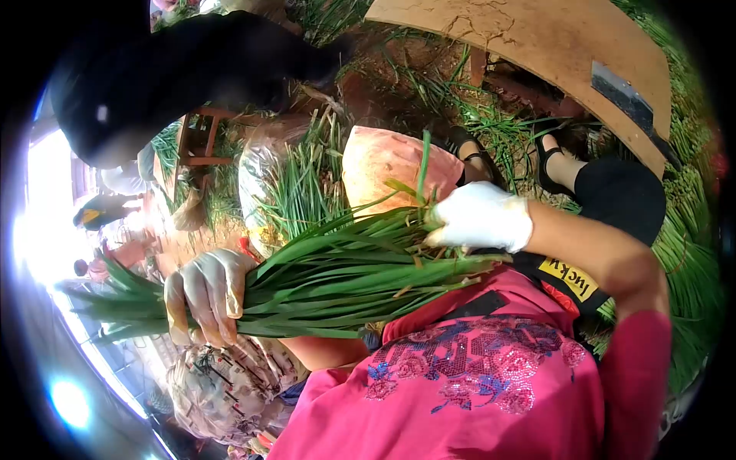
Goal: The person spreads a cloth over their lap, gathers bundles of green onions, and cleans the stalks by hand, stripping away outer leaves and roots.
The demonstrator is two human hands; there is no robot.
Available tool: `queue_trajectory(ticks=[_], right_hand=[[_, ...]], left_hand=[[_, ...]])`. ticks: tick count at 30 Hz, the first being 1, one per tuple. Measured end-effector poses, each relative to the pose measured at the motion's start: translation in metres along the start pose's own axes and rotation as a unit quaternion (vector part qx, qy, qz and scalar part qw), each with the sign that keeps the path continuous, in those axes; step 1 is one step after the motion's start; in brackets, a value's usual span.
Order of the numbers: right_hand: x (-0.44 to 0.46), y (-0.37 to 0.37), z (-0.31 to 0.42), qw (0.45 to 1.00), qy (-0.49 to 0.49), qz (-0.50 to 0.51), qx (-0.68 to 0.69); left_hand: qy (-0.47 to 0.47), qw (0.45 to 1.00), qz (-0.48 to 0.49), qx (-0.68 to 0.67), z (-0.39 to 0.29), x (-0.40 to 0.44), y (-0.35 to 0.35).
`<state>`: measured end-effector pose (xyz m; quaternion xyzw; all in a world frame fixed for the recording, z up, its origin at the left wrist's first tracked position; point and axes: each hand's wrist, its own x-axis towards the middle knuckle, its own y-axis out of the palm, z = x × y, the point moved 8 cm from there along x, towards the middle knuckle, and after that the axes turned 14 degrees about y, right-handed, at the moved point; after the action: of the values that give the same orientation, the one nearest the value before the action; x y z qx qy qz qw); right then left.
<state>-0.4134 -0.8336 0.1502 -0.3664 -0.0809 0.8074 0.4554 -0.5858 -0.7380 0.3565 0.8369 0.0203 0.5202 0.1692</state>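
With gloved fingers closed on it, holds a bundle (345, 284) of flat, glossy leaves, left hand (207, 295) round the blades, right hand (481, 218) at the stems, before a sequined shirt (475, 376); beyond, past stained peach cloth (391, 170), to a curved board (537, 38).

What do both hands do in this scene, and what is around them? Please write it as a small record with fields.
Left hand: left hand, gloved, wrapped over the leafy part of the green bundle
Right hand: right hand, gloved, fingers against the bundle's other end; exact grip unclear
Bundle position: sideways, in front of the pink shirt
Beyond: wooden board, upper right
Right edge: heaped green stalks
Background left: other people, small and blurred
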Motion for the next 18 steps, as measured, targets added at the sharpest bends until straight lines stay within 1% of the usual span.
queue_trajectory(ticks=[1, 2, 3, 4, 6, 7, 8, 9, 10, 11, 12, 14, 16, 17, 18], right_hand=[[0.001, -0.003, -0.027, 0.992, 0.013, -0.049, -0.114], [0.001, -0.005, -0.063, 0.968, 0.029, -0.098, -0.228], [0.002, -0.007, -0.113, 0.929, 0.107, -0.073, -0.346], [-0.001, -0.010, -0.156, 0.870, 0.181, -0.044, -0.456], [-0.005, -0.029, -0.174, 0.907, 0.181, -0.139, -0.354], [-0.013, -0.041, -0.131, 0.939, 0.155, -0.180, -0.249], [-0.009, -0.039, -0.099, 0.968, 0.050, -0.195, -0.150], [-0.002, -0.037, -0.080, 0.980, 0.074, -0.185, 0.005], [0.007, -0.031, -0.058, 0.984, 0.068, -0.143, 0.086], [0.020, -0.019, -0.044, 0.983, 0.070, -0.121, 0.123], [0.026, -0.013, -0.029, 0.988, 0.030, -0.083, 0.130], [0.036, -0.006, -0.028, 0.985, 0.016, -0.081, 0.154], [0.024, -0.015, -0.030, 0.988, -0.025, -0.126, 0.084], [0.022, -0.015, -0.037, 0.984, -0.053, -0.137, 0.103], [0.020, -0.014, -0.050, 0.982, -0.044, -0.182, 0.008]], left_hand=[[0.014, 1.000, -0.017, 0.021, -0.006, -0.002, 0.002], [0.030, 0.998, -0.034, 0.038, -0.010, -0.006, 0.003], [0.050, 0.996, -0.064, 0.043, -0.013, -0.011, 0.002], [0.059, 0.995, -0.068, 0.038, -0.014, -0.015, 0.000], [0.077, 0.994, -0.074, 0.035, -0.019, -0.020, -0.002], [0.070, 0.994, -0.076, 0.030, -0.015, -0.018, -0.001], [0.060, 0.996, -0.061, 0.020, -0.013, -0.016, 0.001], [0.051, 0.998, -0.041, 0.010, -0.011, -0.013, 0.001], [0.041, 0.999, -0.020, 0.000, -0.009, -0.009, 0.001], [0.028, 1.000, 0.001, 0.000, -0.006, -0.005, 0.003], [0.024, 1.000, 0.004, -0.003, -0.005, -0.003, 0.002], [0.017, 1.000, 0.010, -0.010, -0.005, -0.002, 0.003], [0.005, 1.000, 0.009, -0.001, -0.007, -0.007, -0.001], [0.001, 1.000, 0.008, 0.003, -0.008, -0.012, -0.002], [0.019, 0.999, -0.028, 0.015, -0.011, -0.016, -0.005]])
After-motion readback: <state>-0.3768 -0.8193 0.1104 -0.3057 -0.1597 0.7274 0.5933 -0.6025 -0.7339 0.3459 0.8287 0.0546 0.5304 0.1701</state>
